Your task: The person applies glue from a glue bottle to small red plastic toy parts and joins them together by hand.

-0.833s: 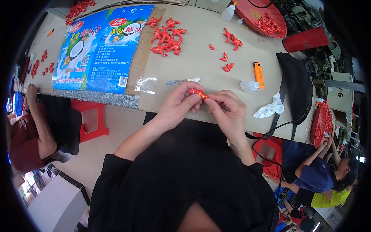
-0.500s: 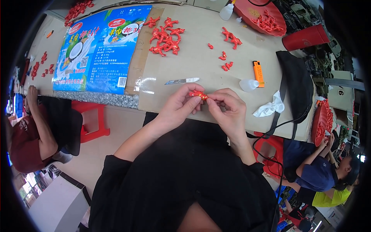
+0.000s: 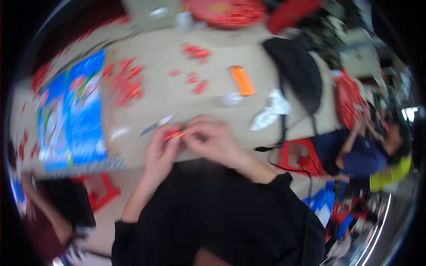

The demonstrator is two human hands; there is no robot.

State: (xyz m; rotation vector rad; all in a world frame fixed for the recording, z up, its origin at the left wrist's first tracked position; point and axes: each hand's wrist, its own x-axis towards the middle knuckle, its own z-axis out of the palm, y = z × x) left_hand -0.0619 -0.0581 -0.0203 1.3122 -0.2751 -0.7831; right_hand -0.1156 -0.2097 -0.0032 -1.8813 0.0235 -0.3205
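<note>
My left hand (image 3: 162, 150) pinches a small glossy red piece (image 3: 173, 134) at the table's near edge. My right hand (image 3: 210, 136) closes its fingertips at the piece's right end, where a yellowish spot shows. Motion blur hides the piece's finer shape. Just beyond my left hand lies a flat knife blade (image 3: 157, 125). A pile of red knobbly pieces (image 3: 127, 83) sits farther left, and a small red cluster (image 3: 195, 52) lies ahead with a few loose bits (image 3: 199, 87) nearer me.
An orange lighter (image 3: 242, 80), a white cap-like cup (image 3: 232, 99), crumpled tissue (image 3: 271, 110) and a black bag (image 3: 298, 71) lie to the right. Blue printed cardboard (image 3: 73, 111) covers the left. A red tray (image 3: 228, 13) stands at the back. People sit on both sides.
The whole view has swung and blurred, so the table items appear shifted left. Both hands still hold the red piece together; my right hand now covers more of its end.
</note>
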